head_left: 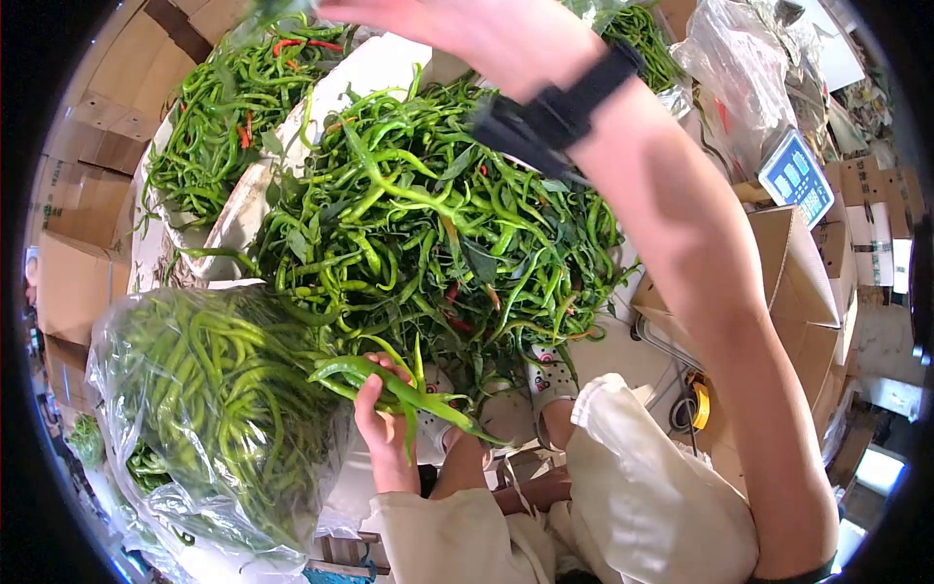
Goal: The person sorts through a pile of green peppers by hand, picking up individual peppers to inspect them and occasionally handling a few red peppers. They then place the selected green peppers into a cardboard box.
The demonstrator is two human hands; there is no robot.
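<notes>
Several long green chili peppers lie in my left hand, its fingers closed around them, just in front of the big pile of green chilies. Leaves and a few red chilies are mixed into that pile. My right arm, with a black strap at the wrist, reaches over the pile to the top left. At the top edge my right hand is smeared by motion and partly cut off, so its fingers cannot be made out. Close by it is a blurred green patch.
A clear plastic bag full of green chilies stands at the left. Behind it, a white container holds more chilies. Cardboard boxes line the left; an open box, a scale display and yellow tape are at the right.
</notes>
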